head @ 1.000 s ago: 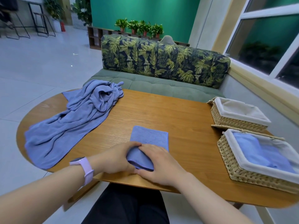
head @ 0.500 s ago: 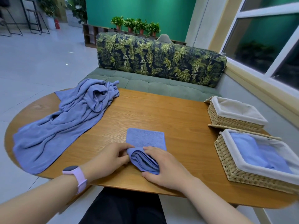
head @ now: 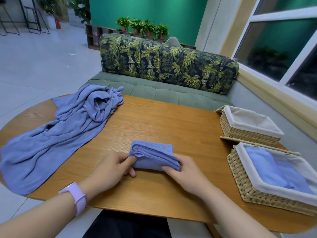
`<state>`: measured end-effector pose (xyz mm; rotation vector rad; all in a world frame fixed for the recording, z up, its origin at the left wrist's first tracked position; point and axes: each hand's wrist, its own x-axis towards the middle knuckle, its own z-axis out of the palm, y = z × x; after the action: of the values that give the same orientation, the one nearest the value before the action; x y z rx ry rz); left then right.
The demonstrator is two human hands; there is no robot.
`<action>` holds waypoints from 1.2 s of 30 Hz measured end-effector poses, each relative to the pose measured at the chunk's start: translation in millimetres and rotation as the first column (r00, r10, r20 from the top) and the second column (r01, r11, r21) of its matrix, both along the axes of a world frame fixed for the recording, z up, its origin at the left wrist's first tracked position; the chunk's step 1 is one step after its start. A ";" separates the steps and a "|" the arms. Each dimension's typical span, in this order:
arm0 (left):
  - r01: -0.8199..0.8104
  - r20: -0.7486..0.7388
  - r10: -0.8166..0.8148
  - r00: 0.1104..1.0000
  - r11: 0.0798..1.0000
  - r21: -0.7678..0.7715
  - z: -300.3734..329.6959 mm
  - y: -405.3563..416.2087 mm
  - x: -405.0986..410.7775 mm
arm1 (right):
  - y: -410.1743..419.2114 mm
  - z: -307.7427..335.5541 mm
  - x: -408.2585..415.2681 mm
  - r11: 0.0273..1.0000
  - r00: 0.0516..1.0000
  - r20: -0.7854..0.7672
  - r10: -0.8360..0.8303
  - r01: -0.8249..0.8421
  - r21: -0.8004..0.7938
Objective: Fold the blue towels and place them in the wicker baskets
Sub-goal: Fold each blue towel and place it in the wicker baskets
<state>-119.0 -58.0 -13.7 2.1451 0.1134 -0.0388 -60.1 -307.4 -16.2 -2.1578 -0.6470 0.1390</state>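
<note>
Blue folded towel (head: 151, 155) is lying on the wooden table (head: 171, 124), and the left hand (head: 109, 169) and right hand (head: 181, 170) are pinching its two ends, while the near wicker basket (head: 247, 182) beside it is holding more blue towels (head: 274, 170)

Place: lounge or café-style seating corner of a larger indoor hall.
Ahead of the hands: wooden table (head: 154, 124), then a green sofa (head: 161, 95) with a palm-leaf backrest (head: 168, 66).
Farther ahead: teal wall (head: 145, 12), low shelf with potted plants (head: 142, 27).
Far left of the hands: open pale tiled floor (head: 34, 62), black metal stools (head: 25, 18), red fire extinguisher (head: 58, 23).
Right of the hands: large window (head: 283, 45) with a pale sill.
</note>
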 end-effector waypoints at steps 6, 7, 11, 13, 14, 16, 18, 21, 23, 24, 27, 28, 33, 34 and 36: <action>-0.109 -0.052 0.111 0.992 0.994 0.029 4.4 -4.2 18.6 | 21.1 2.8 22.5 0.959 0.977 -0.155 -0.143 0.176 0.224; -0.122 -0.067 0.124 0.990 0.992 0.027 6.2 -4.8 22.0 | 25.4 0.7 26.4 0.944 0.967 -0.171 -0.187 0.225 0.242; -0.173 -0.112 0.179 0.977 0.983 0.062 7.5 -5.2 38.6 | 39.7 -11.4 40.6 0.894 0.914 -0.126 -0.385 0.403 0.194; -0.205 -0.114 0.221 0.969 0.969 0.139 2.3 -3.1 49.3 | 41.8 -16.0 46.0 0.875 0.886 -0.079 -0.456 0.463 0.140; -0.220 -0.112 0.243 0.963 0.957 0.187 -1.0 -2.9 54.8 | 41.3 -17.0 47.6 0.871 0.873 -0.032 -0.487 0.488 0.057; -0.259 -0.083 0.294 0.952 0.920 0.293 -4.3 -7.7 63.6 | 37.7 -19.5 48.4 0.837 0.853 0.129 -0.507 0.522 -0.164; -0.287 -0.058 0.337 0.940 0.869 0.404 -4.0 -15.9 67.2 | 34.1 -21.8 49.5 0.795 0.839 0.204 -0.504 0.543 -0.269; -0.307 0.034 0.341 0.939 0.792 0.528 -4.8 -23.1 67.0 | 34.2 -23.0 54.8 0.792 0.843 0.156 -0.515 0.537 -0.290; -0.374 0.283 0.252 0.926 0.725 0.578 -11.5 -21.8 65.4 | 35.3 -21.1 57.0 0.794 0.845 0.114 -0.523 0.531 -0.296; -0.397 0.422 0.150 0.894 0.702 0.592 -13.6 -20.4 63.5 | 35.5 -19.8 57.7 0.795 0.847 0.100 -0.522 0.526 -0.303; -0.200 0.588 -0.432 0.684 0.663 0.721 -15.7 -26.2 55.7 | 33.9 -17.2 61.2 0.797 0.860 0.065 -0.506 0.495 -0.346; -0.074 0.503 -0.598 0.624 0.595 0.800 -12.3 -34.2 51.4 | 32.5 -16.9 62.6 0.800 0.865 0.049 -0.499 0.481 -0.359; 0.041 0.381 -0.535 0.754 0.617 0.786 -21.3 -57.8 48.3 | 30.6 -16.8 70.1 0.807 0.868 -0.005 -0.496 0.459 -0.371; 0.011 0.360 -0.465 0.809 0.624 0.782 -24.0 -53.7 51.6 | 30.8 -17.6 69.7 0.806 0.866 -0.002 -0.499 0.464 -0.367; -0.007 0.282 -0.359 0.890 0.607 0.795 -26.4 -45.8 57.8 | 31.9 -18.0 68.0 0.803 0.861 -0.005 -0.509 0.473 -0.362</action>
<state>-61.2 -103.8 -40.1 2.9894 -0.4353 0.4404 7.9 -275.5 -34.2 -2.5714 0.0257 0.0850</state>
